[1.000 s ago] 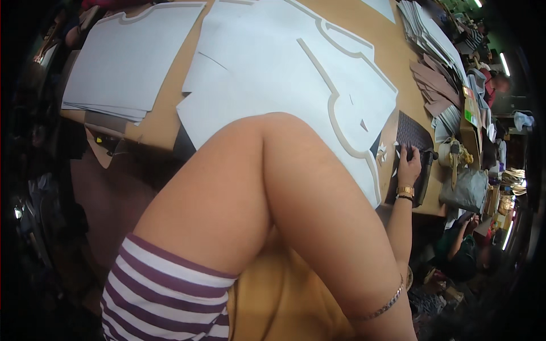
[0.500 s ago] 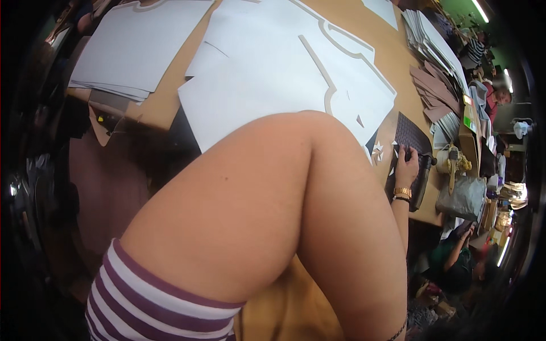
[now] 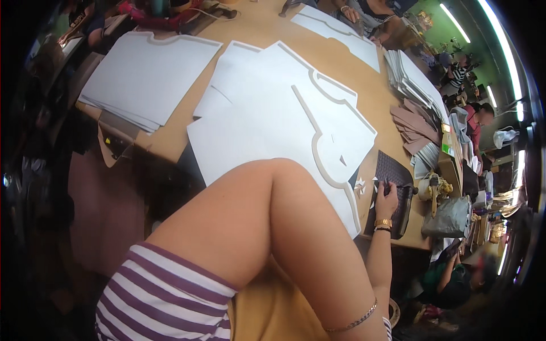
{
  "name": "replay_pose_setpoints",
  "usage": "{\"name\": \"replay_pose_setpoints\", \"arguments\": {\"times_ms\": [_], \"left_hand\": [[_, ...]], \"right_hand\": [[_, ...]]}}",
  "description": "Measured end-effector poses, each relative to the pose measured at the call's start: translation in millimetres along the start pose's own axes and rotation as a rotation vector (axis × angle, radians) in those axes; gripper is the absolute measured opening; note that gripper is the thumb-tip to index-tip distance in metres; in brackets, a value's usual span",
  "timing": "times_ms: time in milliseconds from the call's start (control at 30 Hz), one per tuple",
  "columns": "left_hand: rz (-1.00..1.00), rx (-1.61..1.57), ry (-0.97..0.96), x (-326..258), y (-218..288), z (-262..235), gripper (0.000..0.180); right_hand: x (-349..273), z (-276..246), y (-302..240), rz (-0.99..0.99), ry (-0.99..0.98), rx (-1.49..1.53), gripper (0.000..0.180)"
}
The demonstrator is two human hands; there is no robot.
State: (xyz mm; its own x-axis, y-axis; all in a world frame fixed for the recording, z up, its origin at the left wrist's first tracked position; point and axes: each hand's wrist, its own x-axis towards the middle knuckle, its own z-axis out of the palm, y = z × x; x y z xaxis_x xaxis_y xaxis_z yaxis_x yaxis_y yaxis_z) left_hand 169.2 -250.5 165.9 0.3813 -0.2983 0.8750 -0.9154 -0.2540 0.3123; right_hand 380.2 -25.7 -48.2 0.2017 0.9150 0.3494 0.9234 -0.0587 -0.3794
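The bag (image 3: 404, 198), dark and woven in texture, is placed at the near right edge of the table (image 3: 267, 28), just right of the white sheets (image 3: 250, 125); small white scraps (image 3: 360, 185) are scattered beside it. It is touched by the right hand (image 3: 388, 201), whose fingers are bent against the dark surface; whether anything is gripped cannot be told. The left hand is hidden beyond the lower edge, so its state cannot be told. The bag is judged to be light, fairly soft and not fragile, with some slipping likely on its glossy lower part. A hold is best taken at its firmer-looking edge, thumb above and fingers beneath.
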Motion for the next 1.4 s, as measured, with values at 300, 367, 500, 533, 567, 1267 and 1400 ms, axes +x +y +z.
{"name": "replay_pose_setpoints", "arguments": {"times_ms": [300,367,500,533,567,1267,1400], "left_hand": [[0.01,-0.084,-0.05,-6,0,3,0.024],[0.008,-0.102,-0.058,-13,1,-1,0.023],[-0.044,-0.111,-0.062,-44,7,-31,0.023],[-0.06,-0.108,-0.063,-52,9,-40,0.023],[-0.078,-0.103,-0.064,-62,13,-50,0.023],[-0.096,-0.231,0.011,-145,51,-144,0.021],[-0.077,-0.274,-0.04,-141,67,-144,0.021]], "right_hand": [[-3,-2,-4,0.004,0.033,0.022,0.035],[-4,-9,-13,0.094,-0.03,0.015,0.035],[0,5,-1,-0.045,0.061,0.022,0.034],[1,3,-4,-0.036,0.059,0.024,0.034],[2,1,-8,-0.029,0.055,0.027,0.034],[-1,-6,-7,0.1,-0.064,0.038,0.026],[-1,-6,-6,0.068,-0.029,-0.002,0.027]]}}
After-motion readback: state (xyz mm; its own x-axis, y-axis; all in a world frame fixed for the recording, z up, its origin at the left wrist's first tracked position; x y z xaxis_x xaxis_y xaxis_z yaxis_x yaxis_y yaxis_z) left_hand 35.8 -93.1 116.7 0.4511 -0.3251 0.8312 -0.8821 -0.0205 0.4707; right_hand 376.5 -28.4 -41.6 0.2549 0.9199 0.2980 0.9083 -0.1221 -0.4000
